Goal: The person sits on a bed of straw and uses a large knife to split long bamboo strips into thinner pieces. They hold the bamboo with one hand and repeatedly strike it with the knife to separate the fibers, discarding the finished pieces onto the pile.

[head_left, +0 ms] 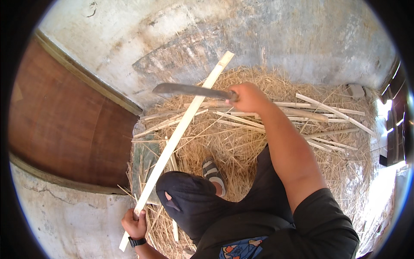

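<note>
Much straw [241, 151] covers the floor below a far plaster wall [258, 34]; left hand [134, 224] grips a long slat [181, 129], right hand [248, 97] clenches a machete [189, 90].

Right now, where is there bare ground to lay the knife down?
Bare concrete lies left of the left hand, below the brown door. The straw ahead is crowded with split strips. The long slat and the right hand with the knife cross the middle.
</note>
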The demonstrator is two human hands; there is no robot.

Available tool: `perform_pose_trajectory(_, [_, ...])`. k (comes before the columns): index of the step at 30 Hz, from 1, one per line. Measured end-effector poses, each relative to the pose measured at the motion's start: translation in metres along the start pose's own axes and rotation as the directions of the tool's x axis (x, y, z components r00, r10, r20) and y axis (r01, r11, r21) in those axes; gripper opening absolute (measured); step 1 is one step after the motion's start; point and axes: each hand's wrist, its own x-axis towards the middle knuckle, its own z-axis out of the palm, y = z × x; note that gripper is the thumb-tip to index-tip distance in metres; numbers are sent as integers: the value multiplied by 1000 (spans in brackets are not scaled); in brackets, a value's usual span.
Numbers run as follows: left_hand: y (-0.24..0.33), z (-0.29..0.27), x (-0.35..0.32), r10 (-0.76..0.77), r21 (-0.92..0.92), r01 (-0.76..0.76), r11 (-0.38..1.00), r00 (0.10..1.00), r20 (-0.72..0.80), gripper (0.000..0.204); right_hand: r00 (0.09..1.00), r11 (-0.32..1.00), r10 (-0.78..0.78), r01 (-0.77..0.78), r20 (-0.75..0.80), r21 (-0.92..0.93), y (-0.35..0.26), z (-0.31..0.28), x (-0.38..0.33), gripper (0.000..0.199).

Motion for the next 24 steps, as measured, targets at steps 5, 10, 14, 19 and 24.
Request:
perform_pose_trajectory(5, [-5,-4,1,-10,1,10,1000,1000,19,39,985,989,118,-104,-130,109,30,-2,-1,22])
perform_pose_trajectory(10, [-4,1,0,-24,-23,24,999,1000,14,36,978,973,-182,165,-100,-162,-2,15,-5,23])
perform_pose_trajectory(14, [0,-5,3,-5,-7,5,1000,1000,21,36,993,994,98,-94,-64,55,13,-1,-1,19])
perform_pose_trajectory(19, [-2,-6,4,-20,-13,20,1000,1000,21,36,994,990,95,-89,-53,108,11,10,2,19])
perform_pose_trajectory(24, [1,-4,5,-12,-43,12,999,1000,10,40,995,999,35,-34,-89,18,15,4,2,23])
